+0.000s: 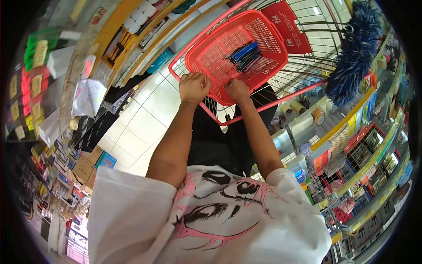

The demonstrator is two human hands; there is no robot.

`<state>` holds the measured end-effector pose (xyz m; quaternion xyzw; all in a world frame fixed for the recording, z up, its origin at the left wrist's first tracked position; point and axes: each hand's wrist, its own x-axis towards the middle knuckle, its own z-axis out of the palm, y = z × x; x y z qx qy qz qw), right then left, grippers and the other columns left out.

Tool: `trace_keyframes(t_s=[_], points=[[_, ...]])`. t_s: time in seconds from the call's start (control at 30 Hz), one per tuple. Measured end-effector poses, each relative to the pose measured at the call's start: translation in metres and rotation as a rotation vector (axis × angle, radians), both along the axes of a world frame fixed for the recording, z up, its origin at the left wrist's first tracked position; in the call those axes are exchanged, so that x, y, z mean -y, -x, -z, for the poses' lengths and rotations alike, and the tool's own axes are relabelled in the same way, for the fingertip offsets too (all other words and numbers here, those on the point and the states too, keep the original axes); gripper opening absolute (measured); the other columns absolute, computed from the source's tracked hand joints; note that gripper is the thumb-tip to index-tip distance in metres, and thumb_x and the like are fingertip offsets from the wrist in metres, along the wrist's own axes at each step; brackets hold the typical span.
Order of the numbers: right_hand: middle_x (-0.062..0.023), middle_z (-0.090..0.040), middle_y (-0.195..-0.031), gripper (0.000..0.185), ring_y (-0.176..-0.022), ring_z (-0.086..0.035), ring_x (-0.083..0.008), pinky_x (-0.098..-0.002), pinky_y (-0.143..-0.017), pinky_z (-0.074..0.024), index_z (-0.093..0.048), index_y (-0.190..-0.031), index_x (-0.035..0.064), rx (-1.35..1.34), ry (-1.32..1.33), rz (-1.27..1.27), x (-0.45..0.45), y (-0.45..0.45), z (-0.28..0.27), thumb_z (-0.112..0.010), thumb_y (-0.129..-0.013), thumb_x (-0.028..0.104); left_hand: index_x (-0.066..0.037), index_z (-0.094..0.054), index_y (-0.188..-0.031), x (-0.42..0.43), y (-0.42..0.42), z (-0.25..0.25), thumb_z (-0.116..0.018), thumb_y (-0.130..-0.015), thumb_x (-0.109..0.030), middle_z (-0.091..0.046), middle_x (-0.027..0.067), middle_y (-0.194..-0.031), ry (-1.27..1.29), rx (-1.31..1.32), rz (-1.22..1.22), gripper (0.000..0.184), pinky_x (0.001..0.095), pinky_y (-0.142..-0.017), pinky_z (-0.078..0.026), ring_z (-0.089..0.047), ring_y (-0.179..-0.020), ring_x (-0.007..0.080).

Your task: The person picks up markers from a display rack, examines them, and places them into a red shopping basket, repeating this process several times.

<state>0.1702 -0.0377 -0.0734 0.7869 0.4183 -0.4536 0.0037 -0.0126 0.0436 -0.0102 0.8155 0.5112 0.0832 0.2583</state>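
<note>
A red plastic basket (pixel 210 50) with perforated walls sits in the top of a wire shopping cart with a red rim (pixel 268 105). Several blue and dark pens (pixel 245 56) lie in a bunch on the basket's floor. My left hand (pixel 194 88) is closed at the basket's near left edge, fingers curled; whatever it grips is hidden. To its right, my right hand (pixel 237 89) is also closed at the near edge, its fingers curled inward, and its contact with the rim is unclear.
Stocked shelves (pixel 347 119) curve along the right, and a fluffy blue duster (pixel 357 53) hangs beside the cart. Shelving with goods and tags (pixel 40 53) fills the left. Pale floor tiles (pixel 147 119) show at left, with cardboard boxes (pixel 83 170) farther back.
</note>
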Motion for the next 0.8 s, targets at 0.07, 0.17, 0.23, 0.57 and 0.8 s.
trace_keyframes(t_s=[0.07, 0.17, 0.23, 0.57, 0.8], points=[[-0.0187, -0.069, -0.100, 0.035, -0.095, -0.066, -0.0365, -0.0451, -0.085, -0.0519, -0.071, -0.099, 0.0094, -0.048, 0.021, 0.031, -0.013, 0.006, 0.013, -0.062, -0.081, 0.039, -0.011, -0.056, -0.061, -0.001, -0.003, 0.002, -0.062, -0.078, -0.021, -0.058, -0.0014, -0.062, -0.086, 0.044, -0.009, 0.021, 0.0340, -0.067, -0.039, -0.058, -0.064, 0.0187], [-0.0210, -0.069, -0.098, 0.036, -0.094, -0.066, -0.0375, -0.0432, -0.083, -0.0521, -0.071, -0.099, 0.0089, -0.072, -0.003, 0.114, -0.024, 0.008, 0.057, -0.062, -0.081, 0.038, -0.012, -0.054, -0.059, 0.001, 0.002, 0.008, -0.062, -0.077, -0.020, -0.057, -0.0019, -0.063, -0.078, 0.035, 0.021, 0.021, 0.0333, -0.067, -0.039, -0.056, -0.065, 0.0176], [-0.0217, -0.069, -0.096, 0.035, -0.093, -0.066, -0.0372, -0.0426, -0.082, -0.0520, -0.071, -0.098, 0.0076, -0.125, -0.070, 0.244, -0.022, -0.001, 0.101, -0.062, -0.081, 0.037, -0.012, -0.055, -0.059, -0.002, 0.001, 0.003, -0.062, -0.077, -0.020, -0.056, -0.0021, -0.063, -0.064, 0.021, 0.024, 0.020, 0.0330, -0.067, -0.039, -0.055, -0.065, 0.0174], [-0.0228, -0.069, -0.089, 0.035, -0.087, -0.066, -0.0402, -0.0444, -0.078, -0.0512, -0.069, -0.096, 0.0013, 0.156, -0.164, 0.706, -0.046, -0.047, 0.144, -0.061, -0.082, 0.033, -0.014, -0.058, -0.064, -0.002, 0.001, 0.005, -0.064, -0.074, -0.019, -0.054, -0.0032, -0.064, -0.074, 0.046, 0.024, 0.013, 0.0315, -0.068, -0.039, -0.054, -0.066, 0.0166], [-0.0225, -0.069, -0.095, 0.044, -0.093, -0.066, -0.0399, -0.0451, -0.083, -0.0505, -0.069, -0.101, 0.0002, 0.122, -0.144, 0.630, -0.080, -0.063, 0.141, -0.065, -0.080, 0.038, -0.013, -0.059, -0.067, -0.003, 0.004, 0.002, -0.062, -0.072, -0.019, -0.055, -0.0017, -0.068, -0.048, 0.018, 0.076, 0.009, 0.0316, -0.069, -0.040, -0.053, -0.069, 0.0170]])
